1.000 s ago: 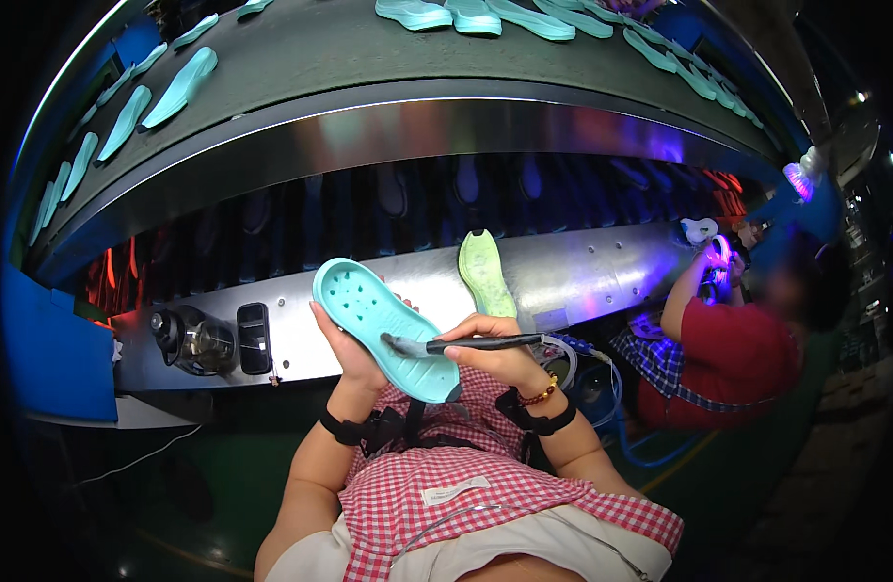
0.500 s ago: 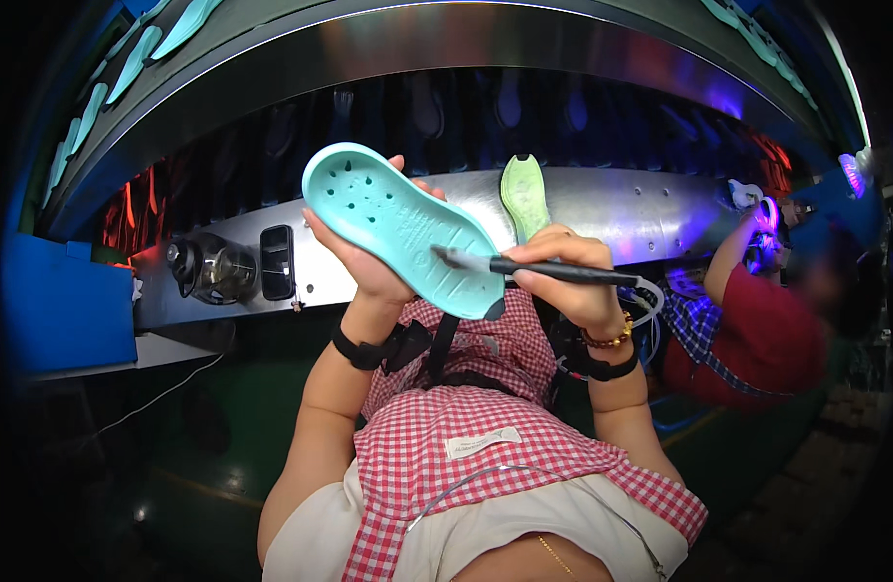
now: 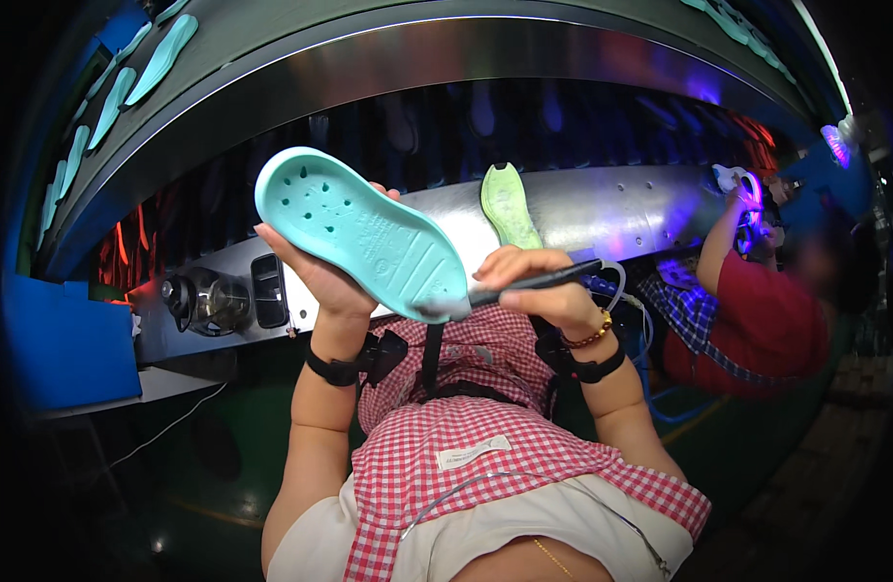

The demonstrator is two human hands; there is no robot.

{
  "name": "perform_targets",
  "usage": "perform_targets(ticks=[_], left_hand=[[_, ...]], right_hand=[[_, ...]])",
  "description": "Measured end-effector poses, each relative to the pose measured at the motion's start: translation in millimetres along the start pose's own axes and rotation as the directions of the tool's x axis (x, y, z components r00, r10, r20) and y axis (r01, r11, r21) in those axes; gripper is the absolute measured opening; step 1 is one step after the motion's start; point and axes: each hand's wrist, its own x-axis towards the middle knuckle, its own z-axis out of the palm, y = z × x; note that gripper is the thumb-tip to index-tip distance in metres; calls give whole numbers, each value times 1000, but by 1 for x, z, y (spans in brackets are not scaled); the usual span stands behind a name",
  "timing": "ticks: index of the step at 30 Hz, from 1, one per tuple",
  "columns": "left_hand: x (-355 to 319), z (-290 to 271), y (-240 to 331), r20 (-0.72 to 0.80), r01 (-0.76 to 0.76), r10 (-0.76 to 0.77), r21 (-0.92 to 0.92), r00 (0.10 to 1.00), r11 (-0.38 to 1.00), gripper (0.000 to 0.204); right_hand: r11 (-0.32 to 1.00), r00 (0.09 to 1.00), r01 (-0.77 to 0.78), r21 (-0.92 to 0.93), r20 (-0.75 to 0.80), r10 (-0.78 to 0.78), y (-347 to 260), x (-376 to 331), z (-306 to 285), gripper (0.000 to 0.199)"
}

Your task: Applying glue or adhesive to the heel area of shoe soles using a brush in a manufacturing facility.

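Observation:
A turquoise shoe sole (image 3: 364, 238), with several small holes at its far rounded end and ridges at its near end, lies tilted in my left hand (image 3: 320, 283). The fingers of that hand wrap its edge from beneath. My right hand (image 3: 561, 296) pinches a black-handled brush (image 3: 563, 276) that has a thin pale hose behind it. Its bristle end, blurred, touches the near right end of the sole. Past my right hand, a light green sole (image 3: 510, 206) rests on the metal bench (image 3: 611, 213).
To the left stand a clear jug with a dark lid (image 3: 214, 303) and a black divided tray (image 3: 269, 291). A blue box (image 3: 68, 339) borders the bench's left end. Turquoise soles (image 3: 163, 60) lie on the raised belt beyond. At right, a co-worker in red (image 3: 771, 325) works close by.
The brush has moved from the sole's ridged middle to its near end rim. The sole and both hands have shifted left and slightly down in the view.

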Motion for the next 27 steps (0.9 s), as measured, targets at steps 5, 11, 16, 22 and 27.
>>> perform_targets(ticks=[5,11,16,22,27], left_hand=[[-11,1,-8,30,178,-177,-262,984,948,74],[-29,-7,-37,72,198,-187,-199,980,960,58],[-25,-2,-32,76,191,-183,-127,980,973,56],[-17,-4,-25,12,215,-215,-84,977,973,58],[-12,-8,-21,70,247,-245,-20,967,969,54]], right_hand=[[736,967,-39,676,-159,198,0,6,18,13],[958,945,-133,255,-258,200,0,-1,34,13],[997,956,-63,37,-283,71,-11,5,27,15],[986,990,57,-155,-121,-77,-21,14,24,16],[999,999,51,16,15,-51,-20,16,15,18]])
